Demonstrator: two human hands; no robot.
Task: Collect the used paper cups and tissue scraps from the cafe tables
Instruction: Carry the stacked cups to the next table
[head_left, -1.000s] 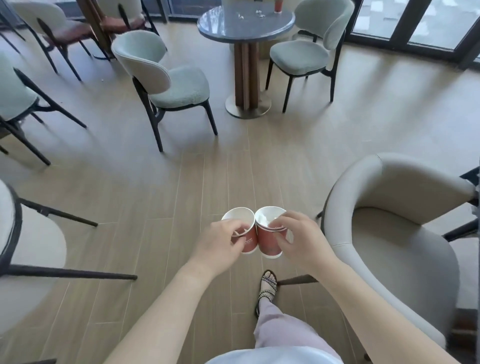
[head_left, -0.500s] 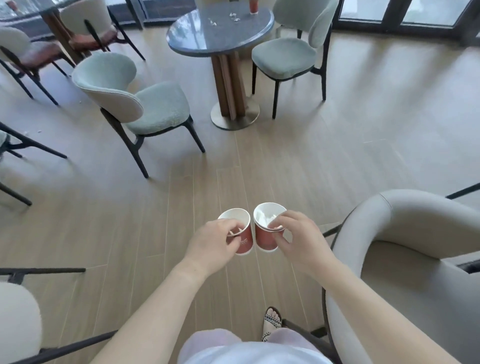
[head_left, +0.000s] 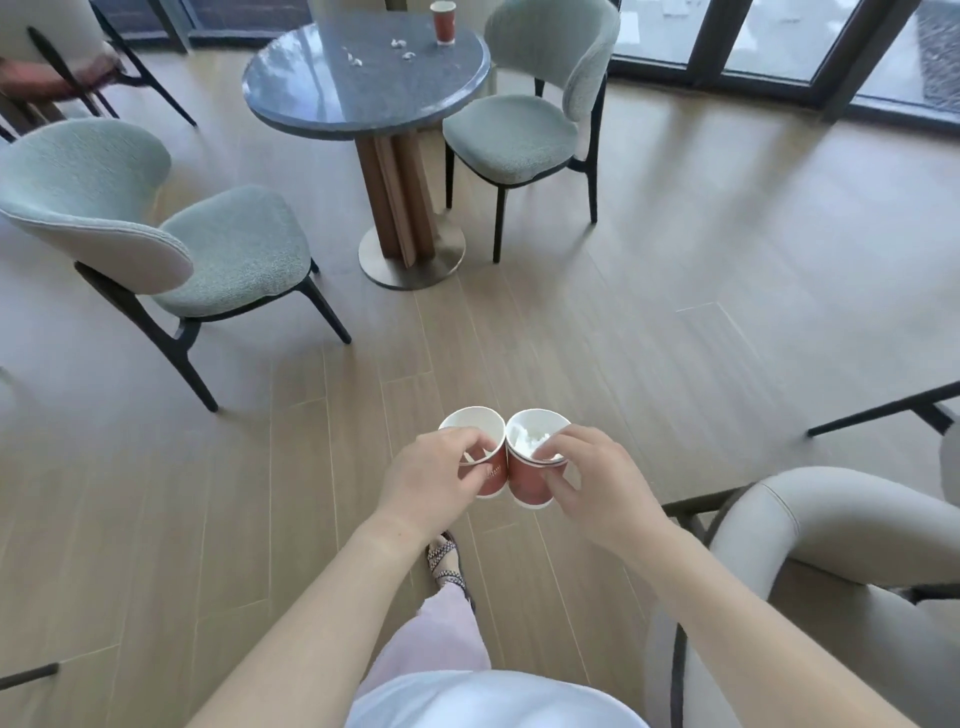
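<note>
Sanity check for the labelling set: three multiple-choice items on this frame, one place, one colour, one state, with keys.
1. Where does the uncollected cup stand?
A. on the round table
B. on the floor
C. on a chair seat

2. What colour is the wall of the left-hand cup, gripped by the left hand?
A. blue
B. red
C. green

3. What is inside the right-hand cup, gripped by the right hand?
A. nothing
B. a lid
C. white tissue scraps

Key: 1 A, it stands upright on the tabletop. 2 B, red shows beside the fingers. 3 C, crumpled white bits show inside its rim.
</note>
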